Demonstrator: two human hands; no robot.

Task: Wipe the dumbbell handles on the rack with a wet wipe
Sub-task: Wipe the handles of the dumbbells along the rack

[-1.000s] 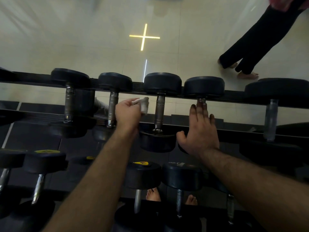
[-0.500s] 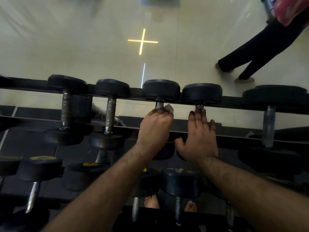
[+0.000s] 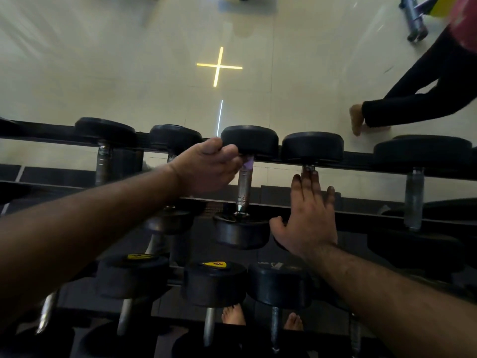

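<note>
One handle (image 3: 244, 186), third along the rack's top tier (image 3: 361, 157), now has the wet wipe (image 3: 248, 165) at its far end: the left hand (image 3: 209, 166), pinching the wipe, has slid up from mid-handle, so this stroke looks nearly complete. The right hand (image 3: 308, 218) stays flat, fingers straight, on the neighbouring dumbbell (image 3: 312, 147).

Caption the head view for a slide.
Left hand wipes the top of a dumbbell handle with a wet wipe; right hand rests flat alongside.

A yellow cross (image 3: 219, 66) is glowing on the pale floor (image 3: 103, 60); right of it, another person's black-trousered legs (image 3: 423, 96) are striding.
</note>
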